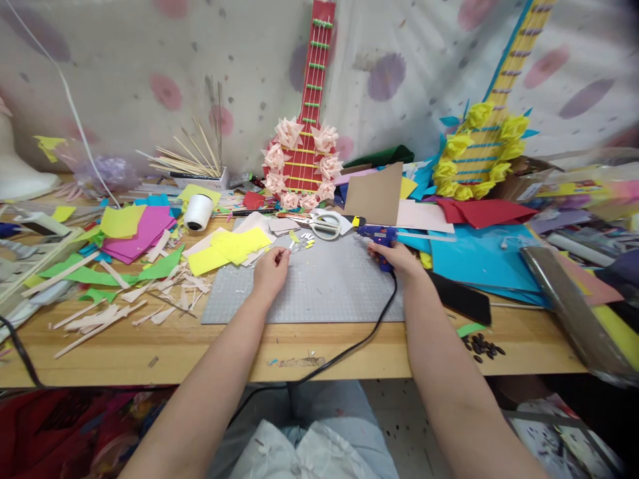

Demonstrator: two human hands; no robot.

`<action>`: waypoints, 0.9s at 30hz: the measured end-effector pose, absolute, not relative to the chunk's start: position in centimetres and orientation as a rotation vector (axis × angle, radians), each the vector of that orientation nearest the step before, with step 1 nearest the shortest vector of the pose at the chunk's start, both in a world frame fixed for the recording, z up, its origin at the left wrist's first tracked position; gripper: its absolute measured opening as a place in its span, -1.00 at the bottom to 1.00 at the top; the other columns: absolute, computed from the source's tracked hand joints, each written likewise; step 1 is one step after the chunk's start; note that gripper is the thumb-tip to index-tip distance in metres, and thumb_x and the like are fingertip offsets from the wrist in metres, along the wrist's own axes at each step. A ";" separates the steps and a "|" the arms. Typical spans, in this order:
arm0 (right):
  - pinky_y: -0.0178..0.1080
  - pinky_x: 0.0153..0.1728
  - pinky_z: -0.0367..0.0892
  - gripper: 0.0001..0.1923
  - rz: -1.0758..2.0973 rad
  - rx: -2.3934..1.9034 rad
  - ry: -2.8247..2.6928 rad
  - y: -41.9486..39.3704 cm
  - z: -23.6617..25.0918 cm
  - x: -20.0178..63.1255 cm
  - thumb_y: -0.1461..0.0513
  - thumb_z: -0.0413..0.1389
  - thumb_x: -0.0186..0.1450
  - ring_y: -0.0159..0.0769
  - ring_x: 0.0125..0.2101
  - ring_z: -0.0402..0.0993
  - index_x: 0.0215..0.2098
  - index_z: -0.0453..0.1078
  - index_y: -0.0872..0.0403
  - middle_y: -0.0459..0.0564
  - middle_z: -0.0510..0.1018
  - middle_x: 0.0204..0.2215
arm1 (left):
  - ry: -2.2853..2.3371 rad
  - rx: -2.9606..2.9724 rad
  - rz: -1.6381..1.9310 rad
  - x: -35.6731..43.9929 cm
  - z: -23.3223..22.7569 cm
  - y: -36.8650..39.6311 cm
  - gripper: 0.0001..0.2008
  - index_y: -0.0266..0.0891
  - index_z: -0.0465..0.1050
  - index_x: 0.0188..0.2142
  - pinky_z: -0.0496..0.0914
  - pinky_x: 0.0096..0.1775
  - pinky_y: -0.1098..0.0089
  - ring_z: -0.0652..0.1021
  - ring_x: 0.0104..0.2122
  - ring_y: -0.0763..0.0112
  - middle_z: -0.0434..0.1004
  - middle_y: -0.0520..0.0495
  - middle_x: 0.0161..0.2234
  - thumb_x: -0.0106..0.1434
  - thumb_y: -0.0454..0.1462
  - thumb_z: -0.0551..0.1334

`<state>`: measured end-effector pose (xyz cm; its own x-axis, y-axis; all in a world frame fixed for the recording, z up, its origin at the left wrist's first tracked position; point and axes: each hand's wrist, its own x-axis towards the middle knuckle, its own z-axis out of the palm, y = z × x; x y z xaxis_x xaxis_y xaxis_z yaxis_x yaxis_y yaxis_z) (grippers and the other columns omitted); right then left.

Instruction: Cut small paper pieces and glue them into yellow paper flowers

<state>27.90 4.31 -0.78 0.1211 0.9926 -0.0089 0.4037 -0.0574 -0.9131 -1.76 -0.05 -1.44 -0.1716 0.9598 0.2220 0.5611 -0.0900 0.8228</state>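
Note:
My right hand (402,261) is wrapped round a blue hot glue gun (378,234) at the right side of the grey cutting mat (319,293). A white glue stick sticks out of the gun's back, and its black cord (367,338) runs down over the table edge. At the mat's left, my left hand (272,271) is closed in a pinch; whatever lies between the fingertips is too small to make out. Just beyond those fingertips are small white and yellow strips (302,243). White-handled scissors (327,226) lie at the mat's back edge, between the two hands.
Yellow paper sheets (229,247), a white thread spool (198,213) and paper scraps (164,293) lie left. A red paper guitar (309,143) with pink flowers stands behind; a yellow one (492,126) leans right. A black phone (462,299) and dark beans (482,347) lie right.

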 end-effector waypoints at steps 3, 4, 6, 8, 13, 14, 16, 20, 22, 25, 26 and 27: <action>-0.37 -0.57 0.22 -0.59 1.137 -1.403 -1.303 3.0 0.2 27.3 -0.01 0.22 -0.05 -0.44 -0.53 0.35 -0.38 0.38 0.12 0.04 0.51 -0.36 | 1.739 1.666 1.127 -1.7 -1.4 -0.1 -0.78 -0.20 0.45 -0.35 0.21 -0.40 0.44 0.39 -0.48 0.46 0.44 0.03 -0.49 0.15 -0.20 0.06; -0.39 -0.59 0.20 -0.60 1.131 -1.351 -1.292 2.6 0.5 26.7 -0.01 0.21 -0.04 -0.47 -0.55 0.32 -0.39 0.38 0.11 0.01 0.50 -0.38 | 1.744 1.673 1.102 -1.6 -1.4 -0.1 -0.78 -0.19 0.45 -0.36 0.21 -0.40 0.44 0.39 -0.48 0.46 0.45 0.03 -0.49 0.14 -0.20 0.06; -0.40 -0.63 0.14 -0.62 1.099 -1.295 -1.334 2.0 0.9 24.7 -0.04 0.16 0.01 -0.52 -0.62 0.24 -0.44 0.38 0.11 -0.05 0.46 -0.52 | 1.772 1.687 1.050 -1.6 -1.3 -0.1 -0.79 -0.19 0.45 -0.38 0.21 -0.42 0.43 0.39 -0.50 0.45 0.44 0.03 -0.51 0.13 -0.20 0.07; -0.40 -0.65 0.10 -0.61 1.084 -1.335 -1.435 1.6 1.0 22.3 -0.05 0.12 0.04 -0.53 -0.67 0.17 -0.49 0.39 0.12 -0.12 0.36 -0.67 | 1.801 1.692 1.017 -1.7 -1.4 -0.1 -0.79 -0.19 0.45 -0.39 0.21 -0.43 0.43 0.39 -0.51 0.44 0.43 0.03 -0.53 0.13 -0.19 0.07; -0.38 -0.62 0.13 -0.60 1.042 -1.454 -1.608 1.3 0.6 18.2 -0.06 0.13 0.01 -0.49 -0.68 0.19 -0.48 0.41 0.12 -0.12 0.37 -0.70 | 1.744 1.616 1.006 -1.7 -1.4 0.0 -0.78 -0.20 0.41 -0.39 0.24 -0.48 0.43 0.38 -0.64 0.49 0.42 0.06 -0.57 0.13 -0.16 0.06; -0.37 -0.61 0.14 -0.61 1.034 -1.459 -1.633 1.3 0.4 17.9 -0.06 0.14 0.01 -0.48 -0.67 0.21 -0.46 0.42 0.12 -0.11 0.39 -0.68 | 1.729 1.598 1.006 -1.7 -1.4 0.0 -0.78 -0.20 0.41 -0.40 0.25 -0.50 0.44 0.37 -0.67 0.51 0.41 0.07 -0.58 0.13 -0.15 0.06; -0.36 -0.58 0.18 -0.60 1.011 -1.458 -1.664 1.3 0.1 17.8 -0.05 0.15 0.00 -0.46 -0.65 0.25 -0.42 0.43 0.11 -0.10 0.43 -0.65 | 1.712 1.582 1.014 -1.7 -1.3 -0.1 -0.80 -0.20 0.40 -0.41 0.26 -0.51 0.44 0.37 -0.70 0.52 0.41 0.09 -0.58 0.13 -0.15 0.08; -0.34 -0.51 0.23 -0.58 0.938 -1.485 -1.686 1.2 -0.2 17.9 -0.07 0.13 0.01 -0.42 -0.59 0.32 -0.40 0.45 0.10 -0.07 0.48 -0.59 | 1.714 1.579 1.030 -1.6 -1.2 -0.1 -0.81 -0.20 0.40 -0.42 0.27 -0.52 0.46 0.37 -0.70 0.53 0.42 0.09 -0.58 0.12 -0.16 0.10; -0.34 -0.49 0.24 -0.58 0.912 -1.507 -1.700 1.1 -0.1 17.8 -0.07 0.13 0.02 -0.39 -0.56 0.34 -0.39 0.45 0.10 -0.07 0.49 -0.58 | 1.711 1.576 1.042 -1.6 -1.3 -0.1 -0.81 -0.20 0.40 -0.42 0.27 -0.52 0.45 0.37 -0.70 0.53 0.42 0.08 -0.58 0.12 -0.16 0.10; -0.33 -0.47 0.25 -0.59 0.882 -1.512 -1.733 1.0 -0.1 17.7 -0.08 0.12 0.02 -0.37 -0.53 0.37 -0.40 0.45 0.08 -0.07 0.50 -0.56 | 1.710 1.592 1.047 -1.6 -1.4 0.0 -0.81 -0.20 0.40 -0.42 0.27 -0.51 0.45 0.37 -0.70 0.53 0.43 0.08 -0.58 0.12 -0.16 0.10; -0.33 -0.46 0.25 -0.59 0.867 -1.507 -1.745 1.0 -0.1 17.7 -0.08 0.12 0.02 -0.36 -0.51 0.37 -0.40 0.45 0.08 -0.06 0.50 -0.55 | 1.708 1.598 1.045 -1.7 -1.4 0.0 -0.81 -0.20 0.40 -0.42 0.27 -0.51 0.44 0.37 -0.70 0.52 0.43 0.08 -0.58 0.12 -0.16 0.10; -0.32 -0.45 0.25 -0.59 0.851 -1.505 -1.754 1.1 -0.2 17.7 -0.08 0.12 0.02 -0.35 -0.51 0.38 -0.40 0.45 0.08 -0.06 0.50 -0.55 | 1.706 1.602 1.045 -1.7 -1.5 0.1 -0.81 -0.20 0.40 -0.42 0.27 -0.51 0.44 0.36 -0.70 0.52 0.43 0.07 -0.58 0.12 -0.16 0.10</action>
<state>17.70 1.06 -0.17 -0.1143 0.9908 0.0719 0.5568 0.1239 -0.8214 -1.66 0.05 -1.47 -0.1195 0.9873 0.1043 0.5416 -0.0232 0.8403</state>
